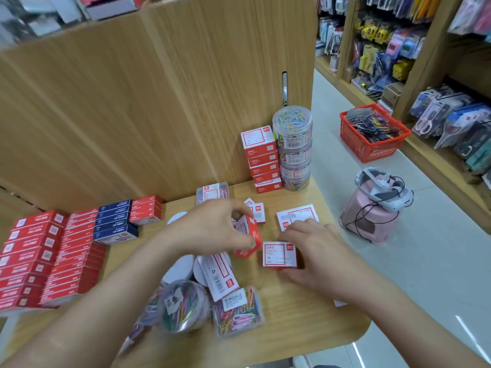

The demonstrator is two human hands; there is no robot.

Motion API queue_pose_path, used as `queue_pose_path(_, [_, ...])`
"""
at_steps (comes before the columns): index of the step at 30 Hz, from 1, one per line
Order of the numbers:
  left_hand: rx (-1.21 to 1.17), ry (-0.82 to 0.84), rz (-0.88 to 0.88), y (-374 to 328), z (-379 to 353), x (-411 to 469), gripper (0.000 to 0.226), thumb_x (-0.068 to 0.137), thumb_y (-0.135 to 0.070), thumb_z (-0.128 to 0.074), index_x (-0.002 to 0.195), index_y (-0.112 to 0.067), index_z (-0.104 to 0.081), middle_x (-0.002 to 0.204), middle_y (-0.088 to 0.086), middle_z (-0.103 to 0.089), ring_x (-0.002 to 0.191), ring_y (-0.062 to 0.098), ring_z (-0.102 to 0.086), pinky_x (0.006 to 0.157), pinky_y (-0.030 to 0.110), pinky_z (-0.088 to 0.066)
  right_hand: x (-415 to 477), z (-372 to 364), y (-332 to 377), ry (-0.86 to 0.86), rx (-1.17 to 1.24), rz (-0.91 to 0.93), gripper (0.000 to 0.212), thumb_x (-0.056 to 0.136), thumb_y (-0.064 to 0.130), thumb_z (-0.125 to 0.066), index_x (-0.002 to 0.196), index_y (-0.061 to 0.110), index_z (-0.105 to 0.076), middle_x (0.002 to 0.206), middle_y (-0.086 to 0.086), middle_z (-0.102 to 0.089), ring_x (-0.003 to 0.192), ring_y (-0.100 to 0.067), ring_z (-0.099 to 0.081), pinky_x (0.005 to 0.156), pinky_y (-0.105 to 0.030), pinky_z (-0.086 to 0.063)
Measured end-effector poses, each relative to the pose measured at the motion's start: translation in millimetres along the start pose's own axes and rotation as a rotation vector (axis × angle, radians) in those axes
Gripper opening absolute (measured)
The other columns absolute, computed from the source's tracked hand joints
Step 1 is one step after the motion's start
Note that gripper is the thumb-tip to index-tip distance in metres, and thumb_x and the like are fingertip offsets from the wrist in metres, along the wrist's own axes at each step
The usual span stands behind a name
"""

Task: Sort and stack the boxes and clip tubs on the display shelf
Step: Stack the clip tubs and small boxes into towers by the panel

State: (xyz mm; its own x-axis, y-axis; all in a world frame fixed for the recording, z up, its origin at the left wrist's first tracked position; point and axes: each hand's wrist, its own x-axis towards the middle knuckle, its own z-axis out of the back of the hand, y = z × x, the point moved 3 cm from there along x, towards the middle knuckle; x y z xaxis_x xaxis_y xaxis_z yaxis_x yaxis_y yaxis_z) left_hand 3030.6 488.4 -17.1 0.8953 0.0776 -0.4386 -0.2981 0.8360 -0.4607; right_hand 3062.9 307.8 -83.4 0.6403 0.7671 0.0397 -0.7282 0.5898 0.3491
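Cardboard, likely light, stiff, crushable. Pinched tilted by left hand (214,229): small red box (249,239). Gripped flat by right hand (316,251), just beside: white-faced box (279,254). Better held across flat sides.

Illegible print on the white box (279,254); red box rows (29,261) partly beyond the left edge; blurry clip tub (183,306).

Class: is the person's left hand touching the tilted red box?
Touching. The head view shows the left hand pinching the tilted red box, fingers curled over its top edge and thumb against its lower end.
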Motion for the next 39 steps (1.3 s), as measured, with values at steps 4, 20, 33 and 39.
queue_pose_path(4, [-1.195,0.130,0.013,8.1,4.6,-6.4,0.035,0.075,-0.020,-0.054,0.108,-0.014,-0.064,0.104,0.022,-0.069,0.087,0.037,-0.070,0.063,0.031,-0.058,-0.3,-0.8,-11.5,-0.093,0.562,-0.155,0.042,0.071,0.033,-0.071,0.112,0.031,-0.062,0.103,0.008,-0.065,0.094,-0.009,-0.062,0.082,-0.027,-0.050])
queue_pose_path(20, [-0.893,-0.176,-0.231,-1.7,0.7,-8.2,0.066,0.046,-0.025,-0.091,0.108,-0.030,-0.068,0.098,0.004,-0.070,0.087,0.017,-0.062,0.078,0.032,-0.053,7.2,19.7,5.3,-0.228,1.751,-0.258,0.034,0.079,0.027,-0.064,0.112,0.018,-0.071,0.118,-0.008,-0.069,0.113,-0.027,-0.064,0.088,-0.034,-0.055])
queue_pose_path(33, [-0.871,-0.264,-0.307,-16.8,2.5,-14.9,0.053,0.062,-0.015,-0.083,0.111,-0.019,-0.061,0.107,0.003,-0.069,0.092,0.016,-0.066,0.072,0.027,-0.055,13.0,23.7,7.3,-0.230,1.860,-0.202,0.060,0.067,-0.010,-0.073,0.123,0.007,-0.061,0.125,-0.017,-0.062,0.106,-0.029,-0.064,0.088,-0.037,-0.054])
queue_pose_path(39, [-0.859,-0.214,-0.348,-24.3,0.9,-18.4,0.055,0.065,-0.010,-0.079,0.115,-0.020,-0.060,0.099,-0.002,-0.071,0.084,0.011,-0.065,0.071,0.026,-0.054,15.6,31.7,9.5,-0.189,1.994,-0.109,0.054,0.067,-0.003,-0.075,0.118,0.003,-0.061,0.117,-0.016,-0.064,0.102,-0.026,-0.063,0.079,-0.028,-0.054])
